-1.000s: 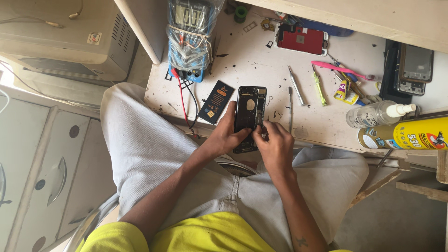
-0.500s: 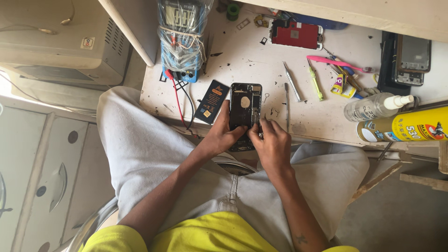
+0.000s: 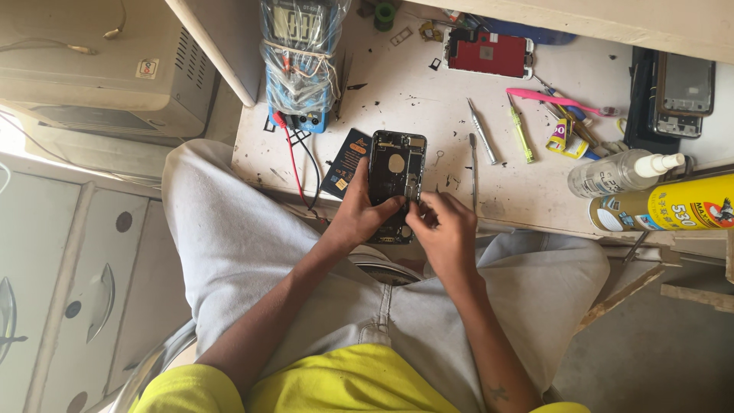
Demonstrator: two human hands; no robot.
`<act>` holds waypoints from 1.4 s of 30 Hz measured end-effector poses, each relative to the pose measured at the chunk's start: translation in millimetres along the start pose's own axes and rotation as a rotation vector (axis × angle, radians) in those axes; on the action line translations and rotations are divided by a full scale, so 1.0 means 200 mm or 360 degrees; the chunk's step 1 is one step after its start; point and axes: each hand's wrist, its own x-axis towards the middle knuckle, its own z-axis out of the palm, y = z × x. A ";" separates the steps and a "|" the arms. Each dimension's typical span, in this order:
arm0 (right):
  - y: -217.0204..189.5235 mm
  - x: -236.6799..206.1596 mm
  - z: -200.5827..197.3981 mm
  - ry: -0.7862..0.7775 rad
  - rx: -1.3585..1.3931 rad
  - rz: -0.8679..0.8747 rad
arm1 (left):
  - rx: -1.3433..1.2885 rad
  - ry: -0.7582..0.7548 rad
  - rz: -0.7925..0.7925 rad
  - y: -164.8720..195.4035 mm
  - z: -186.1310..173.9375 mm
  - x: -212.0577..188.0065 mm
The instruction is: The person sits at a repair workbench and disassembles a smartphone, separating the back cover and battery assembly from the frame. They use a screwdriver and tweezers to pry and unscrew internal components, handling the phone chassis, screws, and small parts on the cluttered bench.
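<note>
An opened black phone body (image 3: 394, 170) with its inner parts showing lies at the near edge of a white workbench (image 3: 428, 99). My left hand (image 3: 359, 214) grips its lower left side. My right hand (image 3: 443, 229) pinches at the phone's lower right part; whatever sits between the fingertips is too small to tell. A black phone battery (image 3: 346, 162) lies on the bench just left of the phone.
A multimeter wrapped in plastic (image 3: 300, 53) with red and black leads stands at the back left. Screwdrivers (image 3: 483, 142), a red phone screen (image 3: 489, 53), pink tweezers (image 3: 552, 99), a clear bottle (image 3: 619, 172) and a yellow spray can (image 3: 673, 205) lie to the right.
Both hands stay on the phone. The right hand has shifted slightly toward the phone's lower right edge. The view has drifted a little.
</note>
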 end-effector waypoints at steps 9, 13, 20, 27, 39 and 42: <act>0.13 -0.01 0.00 -0.0163 0.0763 0.0641 | -0.0145 -0.0011 -0.0136 0.04 0.00 0.01; 0.15 -0.01 -0.01 -0.0211 0.0941 0.0802 | -0.0090 -0.0028 -0.0094 0.04 0.00 0.01; 0.15 0.00 -0.02 -0.0287 0.1137 0.1000 | -0.0027 -0.0043 -0.0047 0.03 0.00 0.01; 0.16 -0.01 -0.02 -0.0378 0.1183 0.1001 | 0.0021 0.0035 -0.0026 0.05 0.00 0.02; 0.13 -0.01 -0.04 -0.0418 0.1143 0.0995 | 0.0146 -0.0088 0.0002 0.10 -0.03 0.00; 0.12 -0.01 -0.04 -0.0422 0.1146 0.0969 | 0.0106 -0.0093 0.0052 0.09 -0.03 0.01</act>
